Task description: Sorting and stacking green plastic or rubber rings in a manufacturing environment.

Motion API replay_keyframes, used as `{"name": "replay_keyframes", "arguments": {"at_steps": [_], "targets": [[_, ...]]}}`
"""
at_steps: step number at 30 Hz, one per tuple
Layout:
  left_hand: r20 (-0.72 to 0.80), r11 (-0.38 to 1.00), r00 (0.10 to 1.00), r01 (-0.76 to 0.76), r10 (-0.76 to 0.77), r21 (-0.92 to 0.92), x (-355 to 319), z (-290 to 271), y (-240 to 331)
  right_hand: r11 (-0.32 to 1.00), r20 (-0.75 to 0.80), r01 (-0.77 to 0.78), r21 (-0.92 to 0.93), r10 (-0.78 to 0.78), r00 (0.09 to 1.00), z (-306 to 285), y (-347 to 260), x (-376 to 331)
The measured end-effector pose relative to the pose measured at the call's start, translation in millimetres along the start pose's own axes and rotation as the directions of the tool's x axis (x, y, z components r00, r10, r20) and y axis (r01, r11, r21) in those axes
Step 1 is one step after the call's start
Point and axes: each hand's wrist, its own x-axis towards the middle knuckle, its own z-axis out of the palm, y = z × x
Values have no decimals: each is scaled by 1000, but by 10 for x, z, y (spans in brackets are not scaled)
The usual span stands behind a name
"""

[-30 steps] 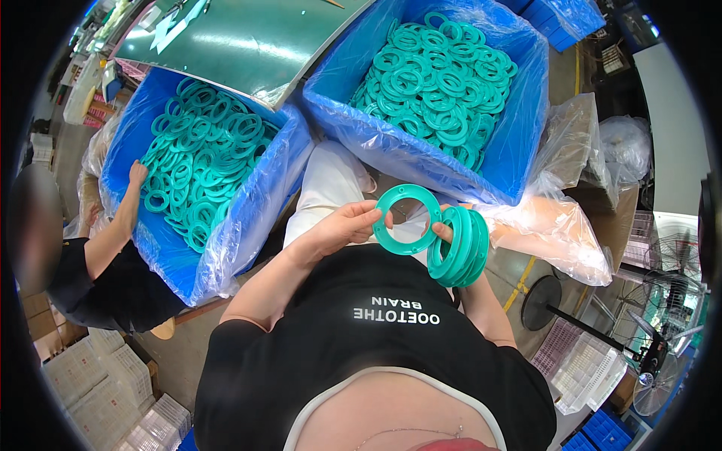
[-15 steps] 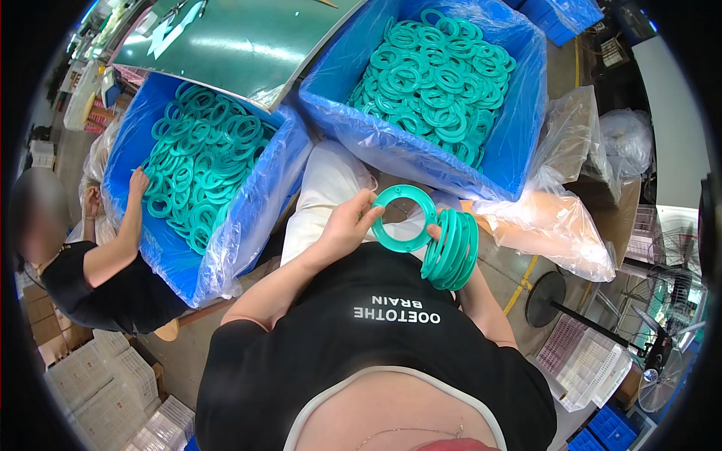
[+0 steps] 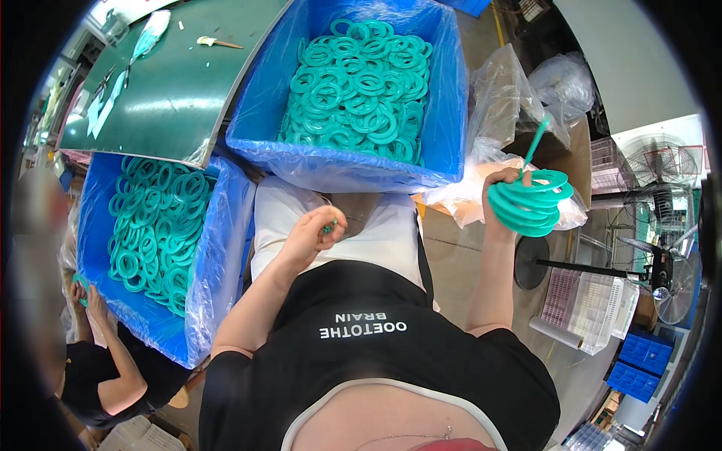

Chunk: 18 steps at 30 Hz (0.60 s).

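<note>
In my right hand (image 3: pixel 502 186), out to the right, is a stack of green plastic rings (image 3: pixel 530 207). My fingers are closed round the rings' edge. One more ring (image 3: pixel 536 143) stands edge-on above the stack, at my fingertips. My left hand (image 3: pixel 314 233) is above my lap, fingers curled in, with small green bits (image 3: pixel 329 225) showing between them. What the bits are is too small to tell. Ahead of me stands a blue bin (image 3: pixel 259 124) lined with clear plastic and heaped with loose green rings (image 3: pixel 361 90).
A second lined blue bin (image 3: pixel 94 218) of rings stands at the left, where a co-worker's hands (image 3: pixel 81 295) hold a green piece. The green table (image 3: pixel 188 83) carries a knife-like tool (image 3: pixel 218 43) and scissors (image 3: pixel 101 86). On the right are a cardboard box (image 3: pixel 575 154) and standing fan (image 3: pixel 662 255).
My right hand has swung right with the ring stack, away from my left hand. My left hand has let go of the single ring and curled over small green bits. The view has shifted.
</note>
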Motion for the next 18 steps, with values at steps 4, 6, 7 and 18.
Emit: {"name": "replay_keyframes", "arguments": {"at_steps": [4,6,7,18], "targets": [[-14,994,998,56,-58,-98,4,-7,-170,862,-129,-55,-504,-13,992,-49,477,-39],[-1,990,1000,-6,5,-143,2,4,-196,816,-332,-318,-483,165,929,-293,779,-176],[41,990,998,-35,41,-138,-13,4,-178,736,-420,-447,-508,242,875,-457,840,-220],[-80,753,922,-256,378,606,-214,209,-24,61,-610,-681,-730,393,688,-1048,1407,-471]]}}
